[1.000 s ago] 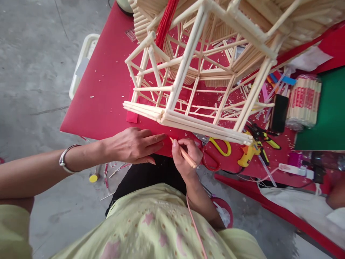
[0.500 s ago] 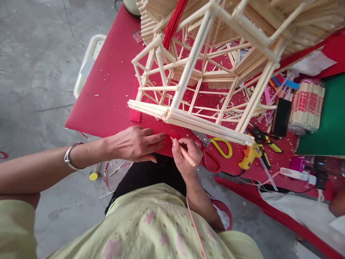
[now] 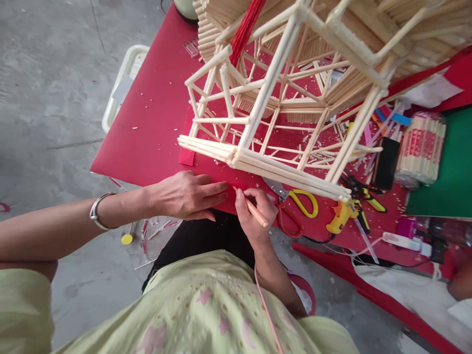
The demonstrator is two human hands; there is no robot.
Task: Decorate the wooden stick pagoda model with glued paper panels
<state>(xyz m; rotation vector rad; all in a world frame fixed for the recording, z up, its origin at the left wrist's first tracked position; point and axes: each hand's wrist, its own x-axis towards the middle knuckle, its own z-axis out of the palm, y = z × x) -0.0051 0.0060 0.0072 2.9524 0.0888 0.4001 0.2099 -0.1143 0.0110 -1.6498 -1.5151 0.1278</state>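
Observation:
My right hand [image 3: 256, 211] pinches a pencil [image 3: 257, 212], its thin tip resting on a small piece of red paper [image 3: 240, 186] at the table's near edge. Flat beside the tip lies my left hand [image 3: 191, 195], fingers stretched out and pressing on the red surface. The paper's outline partly blends into the red tabletop. Just beyond both hands stands a large framework of wooden sticks [image 3: 273, 164] with a red tassel [image 3: 246, 32] hanging in it. Scissors [image 3: 304, 202] with yellow and red handles lie right of my right hand.
A yellow glue gun [image 3: 341, 216], pliers [image 3: 368, 194], a black box-shaped thing [image 3: 386, 162] and a wrapped bundle of sticks [image 3: 421, 147] sit at the right of the red table [image 3: 147, 132]. A white tray [image 3: 123, 73] shows at the left. Part of another person's arm [image 3: 460, 278] is at the far right.
The view has shifted slightly, so the stick framework sits a little further right. Both hands and the pencil stay almost where they were.

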